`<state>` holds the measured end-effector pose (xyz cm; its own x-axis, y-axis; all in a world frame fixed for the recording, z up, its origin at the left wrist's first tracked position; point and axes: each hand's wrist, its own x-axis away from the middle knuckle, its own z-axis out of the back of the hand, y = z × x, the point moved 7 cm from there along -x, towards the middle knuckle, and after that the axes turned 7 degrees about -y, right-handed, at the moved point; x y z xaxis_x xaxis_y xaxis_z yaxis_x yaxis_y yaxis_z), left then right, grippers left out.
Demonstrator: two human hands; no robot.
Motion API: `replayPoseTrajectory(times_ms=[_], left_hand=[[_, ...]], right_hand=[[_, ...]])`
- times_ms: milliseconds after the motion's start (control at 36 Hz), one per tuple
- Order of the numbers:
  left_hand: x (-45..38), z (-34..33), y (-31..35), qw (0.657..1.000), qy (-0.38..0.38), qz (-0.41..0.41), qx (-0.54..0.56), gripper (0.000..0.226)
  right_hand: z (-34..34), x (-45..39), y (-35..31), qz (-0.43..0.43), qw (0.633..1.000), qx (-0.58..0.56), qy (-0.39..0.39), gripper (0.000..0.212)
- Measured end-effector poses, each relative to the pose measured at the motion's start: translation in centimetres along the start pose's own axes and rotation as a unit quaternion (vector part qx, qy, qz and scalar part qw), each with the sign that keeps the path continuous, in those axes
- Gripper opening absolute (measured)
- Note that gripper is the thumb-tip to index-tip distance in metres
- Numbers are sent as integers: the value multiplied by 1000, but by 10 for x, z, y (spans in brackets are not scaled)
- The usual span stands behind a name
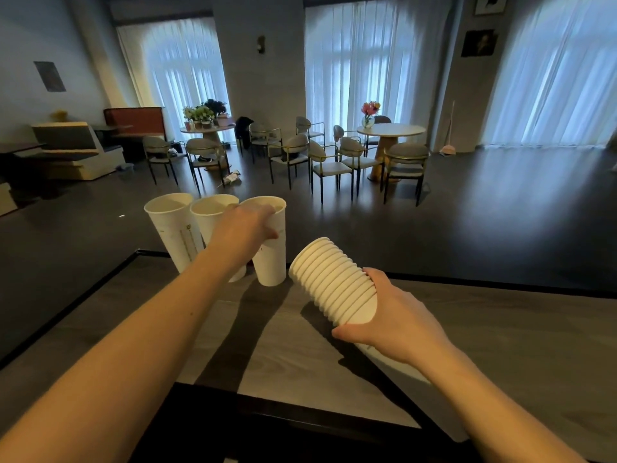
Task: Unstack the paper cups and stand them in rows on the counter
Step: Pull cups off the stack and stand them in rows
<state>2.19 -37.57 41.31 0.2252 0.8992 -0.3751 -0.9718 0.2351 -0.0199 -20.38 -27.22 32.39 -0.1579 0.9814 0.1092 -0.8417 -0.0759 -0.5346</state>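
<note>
A: Where do our hands sit?

B: Our left hand [245,225] grips the third cup [272,259], upright in the row on the surface [467,329]. Our right hand [397,324] clamps the tilted stack [334,282] above it.

Three cups in a row at counter [484,345] far edge: left cup [173,228], middle cup [210,218], right cup [272,259], seemingly touching. Stack [334,282] tilted, right of them.
</note>
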Motion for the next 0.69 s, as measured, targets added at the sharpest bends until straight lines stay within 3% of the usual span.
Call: replayPoseTrajectory(times_ms=[139, 222, 278, 333, 361, 417, 472, 500, 583, 694], left_hand=[[1, -3, -2, 999, 7, -33, 6, 36], [2, 2, -4, 999, 18, -39, 33, 57], [9, 16, -1, 996, 69, -35, 46, 61], [24, 35, 10, 982, 122, -15, 144, 48], [31, 40, 19, 968, 96, -9, 233, 40], [45, 31, 44, 909, -74, -13, 411, 37], [63, 18, 66, 845, -243, -16, 475, 43], [70, 16, 71, 838, -281, -27, 468, 39], [73, 18, 73, 849, -272, -39, 452, 26], [69, 23, 73, 845, -227, 12, 483, 14]], right_hand=[[-1, -2, -1, 2, 1000, -11, 3, 110], [1, 0, -1, 6, 1000, -19, 7, 111], [2, 3, 0, 7, 1000, -27, 8, 111], [6, 8, 0, 15, 999, -34, 9, 111], [8, 11, 0, 19, 999, -39, 10, 111], [11, 16, -1, 32, 998, -52, 14, 108], [14, 21, 0, 37, 998, -56, 15, 107], [14, 23, 1, 37, 998, -52, 13, 108], [16, 31, 3, 37, 998, -45, 8, 112], [21, 38, 7, 49, 997, -52, 5, 109]])
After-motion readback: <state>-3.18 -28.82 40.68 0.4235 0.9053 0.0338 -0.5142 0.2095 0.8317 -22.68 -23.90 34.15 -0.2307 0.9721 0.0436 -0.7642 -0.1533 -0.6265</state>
